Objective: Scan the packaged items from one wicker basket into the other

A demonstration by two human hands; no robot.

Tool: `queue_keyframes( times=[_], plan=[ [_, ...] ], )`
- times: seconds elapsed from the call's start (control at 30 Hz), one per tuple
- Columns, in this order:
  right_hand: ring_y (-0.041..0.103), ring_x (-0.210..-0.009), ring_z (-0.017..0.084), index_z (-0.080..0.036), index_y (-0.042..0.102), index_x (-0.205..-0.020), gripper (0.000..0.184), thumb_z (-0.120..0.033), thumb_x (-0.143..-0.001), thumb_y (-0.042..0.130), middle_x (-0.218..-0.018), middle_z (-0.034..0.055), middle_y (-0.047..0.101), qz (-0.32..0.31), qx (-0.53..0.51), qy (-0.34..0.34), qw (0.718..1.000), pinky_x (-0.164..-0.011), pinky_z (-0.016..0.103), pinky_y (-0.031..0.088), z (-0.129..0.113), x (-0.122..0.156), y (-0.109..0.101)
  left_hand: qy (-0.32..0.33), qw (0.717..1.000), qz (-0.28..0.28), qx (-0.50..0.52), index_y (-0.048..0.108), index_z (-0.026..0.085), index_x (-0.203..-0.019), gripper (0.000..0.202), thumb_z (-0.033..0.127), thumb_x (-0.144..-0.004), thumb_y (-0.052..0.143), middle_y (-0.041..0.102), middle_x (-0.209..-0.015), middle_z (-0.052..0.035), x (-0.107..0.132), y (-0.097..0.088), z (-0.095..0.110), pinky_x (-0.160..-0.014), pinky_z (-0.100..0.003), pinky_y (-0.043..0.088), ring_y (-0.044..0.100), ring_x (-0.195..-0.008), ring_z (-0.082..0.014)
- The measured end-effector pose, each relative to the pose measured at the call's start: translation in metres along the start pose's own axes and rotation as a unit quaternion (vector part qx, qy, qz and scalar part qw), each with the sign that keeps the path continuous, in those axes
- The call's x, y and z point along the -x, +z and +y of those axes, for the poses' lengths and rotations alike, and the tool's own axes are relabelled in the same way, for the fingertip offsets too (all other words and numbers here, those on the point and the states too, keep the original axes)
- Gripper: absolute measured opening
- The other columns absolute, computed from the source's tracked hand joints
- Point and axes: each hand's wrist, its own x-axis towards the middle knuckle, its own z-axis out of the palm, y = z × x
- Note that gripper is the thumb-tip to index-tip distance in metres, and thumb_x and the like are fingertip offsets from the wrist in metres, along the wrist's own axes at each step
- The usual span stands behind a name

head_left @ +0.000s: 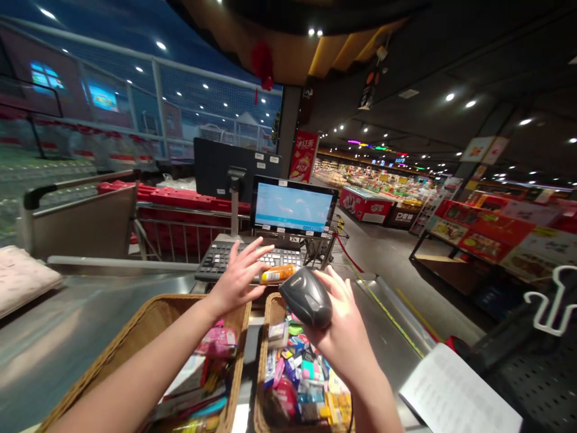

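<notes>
My right hand point(345, 325) grips a dark grey barcode scanner point(306, 296), held above a wicker basket point(262, 337) full of small colourful packets. My left hand point(238, 278) reaches forward with fingers spread; an orange packet point(277, 274) sits at its fingertips, and I cannot tell whether the fingers hold it or it lies on the black keyboard point(220, 260). A lit monitor point(293, 207) stands just behind the keyboard.
A second wicker basket point(135, 337) with packaged goods sits at the left on the steel counter point(67, 325). An open booklet point(455, 391) lies at the right. Red shopping baskets point(180, 198) and a metal rail stand behind; shop shelves point(496, 234) line the aisle at the right.
</notes>
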Motion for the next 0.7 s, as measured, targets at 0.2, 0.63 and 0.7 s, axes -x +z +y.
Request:
queue_keyframes(
  times=[0.2, 0.63, 0.7],
  plan=[
    [0.028, -0.145, 0.039, -0.023, 0.057, -0.127, 0.056, -0.014, -0.072, 0.059, -0.141, 0.0127, 0.051, -0.011, -0.007, -0.014, 1.000, -0.113, 0.072, 0.020, -0.013, -0.003, 0.014, -0.018, 1.000, 0.008, -0.025, 0.068, 0.023, -0.107, 0.029, 0.027, -0.082, 0.056, 0.048, -0.148, -0.0077, 0.003, -0.025, -0.021, -0.120, -0.057, 0.002, 0.027, -0.146, -0.0302],
    [0.025, -0.146, 0.040, -0.024, 0.060, -0.124, 0.057, -0.011, -0.069, 0.055, -0.142, 0.0109, 0.051, -0.047, -0.018, -0.026, 0.998, -0.113, 0.072, 0.018, -0.052, -0.012, 0.032, -0.033, 0.997, 0.051, -0.044, 0.067, 0.022, -0.105, 0.026, 0.026, -0.083, 0.055, 0.048, -0.148, -0.0078, 0.021, -0.050, -0.049, -0.121, -0.053, 0.002, 0.027, -0.147, -0.0260],
    [0.026, -0.145, 0.040, -0.024, 0.059, -0.125, 0.058, -0.010, -0.069, 0.055, -0.142, 0.0104, 0.051, -0.051, -0.020, -0.028, 0.998, -0.113, 0.073, 0.017, -0.055, -0.012, 0.034, -0.039, 0.997, 0.049, -0.047, 0.067, 0.022, -0.106, 0.027, 0.025, -0.082, 0.055, 0.049, -0.148, -0.0074, 0.024, -0.054, -0.052, -0.122, -0.053, 0.003, 0.027, -0.147, -0.0263]
  ],
)
